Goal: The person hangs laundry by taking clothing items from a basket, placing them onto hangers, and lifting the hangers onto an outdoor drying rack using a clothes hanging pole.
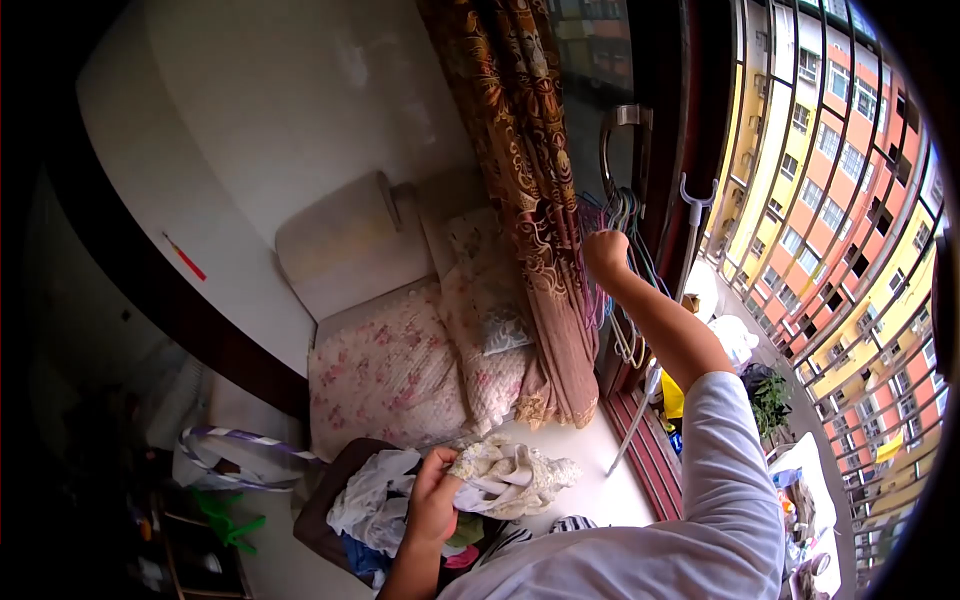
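My left hand (433,497) is closed on a cream lacy garment (515,480), which hangs bunched to the right of my fingers. Beneath that hand lies a heap of clothes (372,497), white on top with blue, green and pink pieces showing. Reaching forward, my right hand (606,254) is closed in a fist at a bunch of clothes hangers (632,225). The hangers, pink, blue and pale, dangle from the door handle (626,118). My fist hides exactly how many hangers it grips.
A patterned curtain (530,190) falls just left of the hangers, before a sofa (385,365) with a floral cover. A forked pole (690,225) leans by the door track (645,450). Window bars (810,130) line the balcony. A hoop (250,434) and a green plastic item (228,520) are at left.
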The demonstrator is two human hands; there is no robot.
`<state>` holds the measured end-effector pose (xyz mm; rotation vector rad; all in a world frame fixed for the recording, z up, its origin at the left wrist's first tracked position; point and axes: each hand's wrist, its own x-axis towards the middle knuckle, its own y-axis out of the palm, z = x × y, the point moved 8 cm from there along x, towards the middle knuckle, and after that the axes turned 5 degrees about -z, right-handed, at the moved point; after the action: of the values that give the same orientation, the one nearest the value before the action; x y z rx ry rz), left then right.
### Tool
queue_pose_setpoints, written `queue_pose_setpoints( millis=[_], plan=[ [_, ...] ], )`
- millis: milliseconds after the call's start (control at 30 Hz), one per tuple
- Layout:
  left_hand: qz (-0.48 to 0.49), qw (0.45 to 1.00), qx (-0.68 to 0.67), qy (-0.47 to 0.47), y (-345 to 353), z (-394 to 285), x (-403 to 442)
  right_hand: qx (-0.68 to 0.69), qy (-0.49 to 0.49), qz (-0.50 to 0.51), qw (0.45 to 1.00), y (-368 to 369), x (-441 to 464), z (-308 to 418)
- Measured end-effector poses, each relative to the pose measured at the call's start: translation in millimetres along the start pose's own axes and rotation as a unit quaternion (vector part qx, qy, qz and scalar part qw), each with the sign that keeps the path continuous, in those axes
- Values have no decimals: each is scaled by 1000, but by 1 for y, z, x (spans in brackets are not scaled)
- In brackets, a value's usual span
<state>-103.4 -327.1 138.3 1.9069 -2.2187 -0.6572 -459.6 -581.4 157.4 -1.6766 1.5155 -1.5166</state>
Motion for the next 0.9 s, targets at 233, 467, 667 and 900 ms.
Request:
queue_pose_setpoints(
  millis=[233, 467, 667, 900],
  plan=[
    [40, 998, 13, -36, -9, 1, -9, 39, 3, 30, 999, -18, 6, 17],
    [32, 999, 17, -36, -37, -1, -15, 51, 22, 4, 998, -22, 6, 18],
    [46, 998, 20, -37, -57, -1, -15, -288, -73, 139, 945, 8, -11, 36],
    [11, 999, 27, -38, -76, -2, -22, -176, 0, 111, 978, -5, 18, 41]
  ],
)
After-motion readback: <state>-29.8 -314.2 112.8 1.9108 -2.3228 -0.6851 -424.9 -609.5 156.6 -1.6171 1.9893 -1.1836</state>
